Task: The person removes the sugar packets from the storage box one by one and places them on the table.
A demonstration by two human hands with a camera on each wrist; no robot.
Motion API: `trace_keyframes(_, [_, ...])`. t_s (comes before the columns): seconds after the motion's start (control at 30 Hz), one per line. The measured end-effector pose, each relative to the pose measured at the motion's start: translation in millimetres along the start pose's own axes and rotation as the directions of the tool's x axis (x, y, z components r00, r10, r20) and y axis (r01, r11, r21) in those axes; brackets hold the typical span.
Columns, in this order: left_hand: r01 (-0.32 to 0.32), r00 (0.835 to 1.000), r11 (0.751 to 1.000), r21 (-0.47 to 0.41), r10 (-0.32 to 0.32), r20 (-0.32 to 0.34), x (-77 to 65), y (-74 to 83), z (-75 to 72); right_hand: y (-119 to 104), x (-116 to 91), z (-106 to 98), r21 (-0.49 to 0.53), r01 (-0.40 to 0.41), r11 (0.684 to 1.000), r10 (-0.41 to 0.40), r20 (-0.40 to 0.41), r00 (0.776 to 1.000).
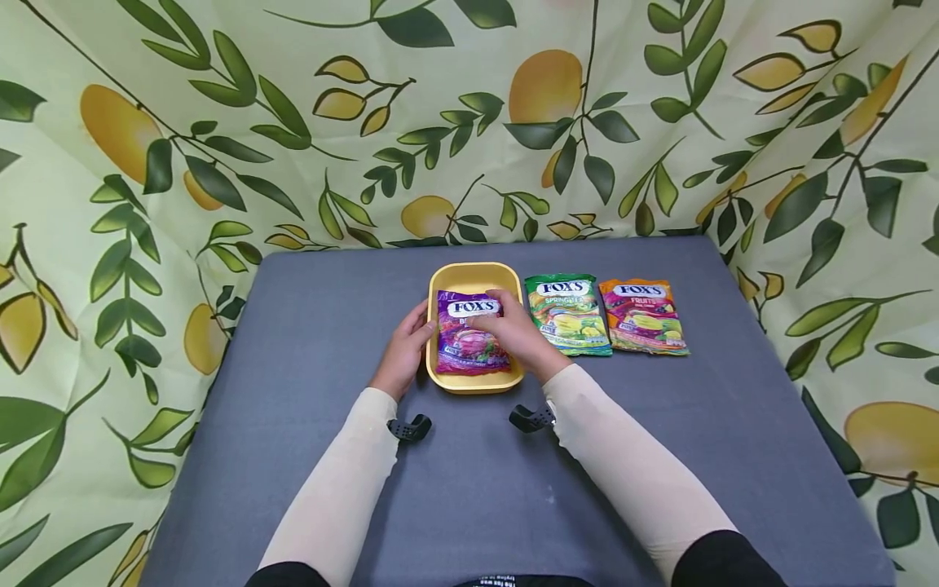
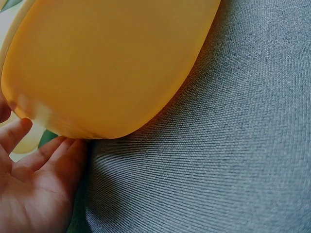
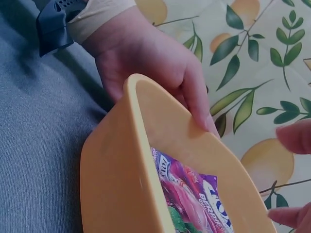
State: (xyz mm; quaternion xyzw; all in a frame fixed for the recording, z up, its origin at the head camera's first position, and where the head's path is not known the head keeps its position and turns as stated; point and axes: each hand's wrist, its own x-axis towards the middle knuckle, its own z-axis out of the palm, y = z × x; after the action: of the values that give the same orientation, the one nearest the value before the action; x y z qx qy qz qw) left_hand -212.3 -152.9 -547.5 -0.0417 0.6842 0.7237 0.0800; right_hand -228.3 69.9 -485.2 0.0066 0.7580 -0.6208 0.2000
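In the head view a yellow plastic tray [image 1: 475,385] stands on the grey table, with a purple FOX'S candy bag [image 1: 469,346] inside it, label up. My left hand [image 1: 402,349] holds the tray at its left side, thumb at the rim and fingers along the outer wall. The left wrist view has the fingertips [image 2: 73,150] right at the tray wall [image 2: 112,68]. Over the bag reaches my right hand [image 1: 522,333]. Its spread fingertips [image 3: 284,216] stand apart from the purple bag [image 3: 194,199] in the right wrist view.
Right of the tray lie two more FOX'S bags, a green one [image 1: 568,318] and an orange and magenta one [image 1: 645,318]. A fruit-and-leaf patterned curtain [image 1: 469,122] hangs behind the grey tabletop [image 1: 330,326].
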Motion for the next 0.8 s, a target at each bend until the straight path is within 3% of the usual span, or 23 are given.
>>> trace_keyframes(0.13, [-0.008,1.0,1.0,-0.009,0.008,0.001,-0.1,0.1,-0.4,-0.9,0.6,2.1,-0.011,-0.048,0.999,0.048,-0.023,0.999])
trace_keyframes(0.3, [-0.016,1.0,1.0,-0.021,0.017,0.014,0.2,0.0,-0.2,-1.8,1.9,1.7,0.065,-0.096,0.993,0.098,-0.03,0.995])
trace_keyframes(0.63, [-0.021,1.0,0.999,-0.027,0.021,0.015,-0.2,0.6,1.2,3.2,3.2,-4.6,0.036,-0.018,0.999,0.017,0.025,1.0])
trace_keyframes(0.8, [-0.019,1.0,1.0,-0.022,0.02,0.009,0.3,0.8,1.1,4.7,3.7,-6.5,0.078,-0.006,0.997,0.004,0.022,1.0])
